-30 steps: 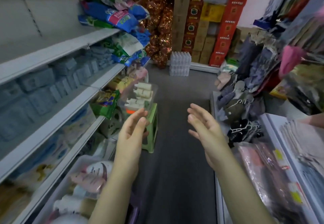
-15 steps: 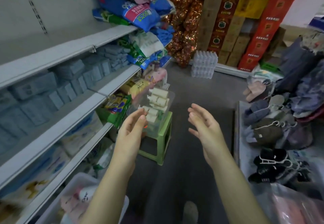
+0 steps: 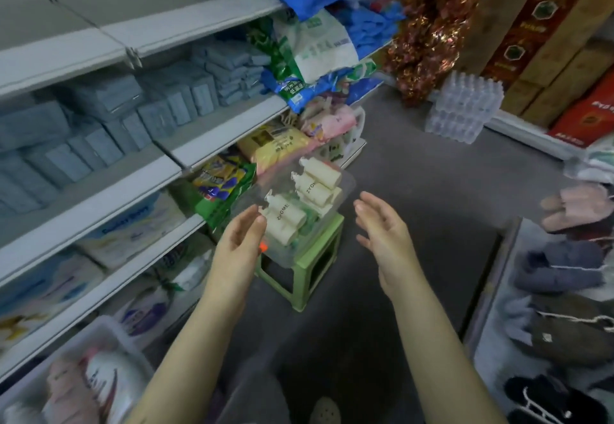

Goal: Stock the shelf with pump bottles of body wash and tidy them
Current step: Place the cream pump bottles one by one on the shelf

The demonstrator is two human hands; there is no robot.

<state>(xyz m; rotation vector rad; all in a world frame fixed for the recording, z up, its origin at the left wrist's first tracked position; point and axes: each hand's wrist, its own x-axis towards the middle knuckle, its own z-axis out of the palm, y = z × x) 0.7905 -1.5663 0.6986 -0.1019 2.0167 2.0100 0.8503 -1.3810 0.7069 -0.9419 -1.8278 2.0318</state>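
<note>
- A shop aisle seen from above. White metal shelving [image 3: 186, 21] runs along the left of both hands, stacked with grey-blue packs, bagged goods and snack packets. I cannot tell which shelf is meant for the bottles.
- A green plastic stool [image 3: 310, 265] stands on the grey floor just ahead of the hands, close against the shelving.
- On the stool sits a clear plastic bin [image 3: 344, 187]. It holds several cream pump bottles of body wash [image 3: 285, 216], lying on their sides in a loose pile, pumps pointing up and left. The exact count is hard to read.
- Below and left of the left hand, a white tub [image 3: 99, 327] on the floor holds pink and white bottles and pouches.
- The left hand [image 3: 237, 247] is open and empty, fingers extended, its tips just short of the bin's near left edge. Whether it touches the bin is unclear.
- The right hand [image 3: 382, 234] is also open and empty, palm turned inward, apart from the bin's right side.
- Likely step: both hands closing in to grip the bin or lift out a bottle.
- Risks, as a judgement: the bin appears to overhang the small stool, so a one-sided pull could tip it and spill the loose bottles. A bottle grabbed by its pump might twist or slip.
</note>
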